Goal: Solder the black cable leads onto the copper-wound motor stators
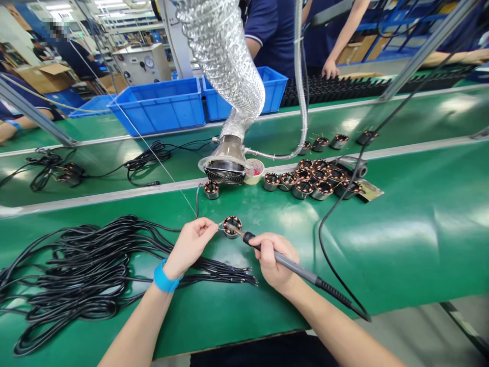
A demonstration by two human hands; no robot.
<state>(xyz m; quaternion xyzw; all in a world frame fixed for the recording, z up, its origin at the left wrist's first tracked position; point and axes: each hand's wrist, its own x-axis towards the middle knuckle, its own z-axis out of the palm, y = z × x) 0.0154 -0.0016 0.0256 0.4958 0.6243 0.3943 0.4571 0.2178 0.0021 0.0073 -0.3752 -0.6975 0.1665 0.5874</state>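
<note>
My right hand (277, 257) is wrapped around a soldering iron (294, 266), its tip pointing left into a copper-wound motor stator (232, 235) on the green bench. To the left of that stator, my left hand (196, 237), with a blue wristband (165, 277), pinches thin wire leads (220, 225) that reach its rim. A fine strand (153, 151) slants down from the upper left to behind my left hand. Black cables (87, 265) lie in a large looped bundle at the left, their stripped ends (248, 277) just below the hands. Another stator (211, 190) stands behind.
A silver fume duct (239, 56) with a grilled hood (225, 171) hangs above the work. Beside it sits a small round tub (254, 172). Several stators (303, 188) cluster to the right. Blue bins (164, 107) line the back, where people in dark shirts stand. The iron's cord (328, 216) loops at right.
</note>
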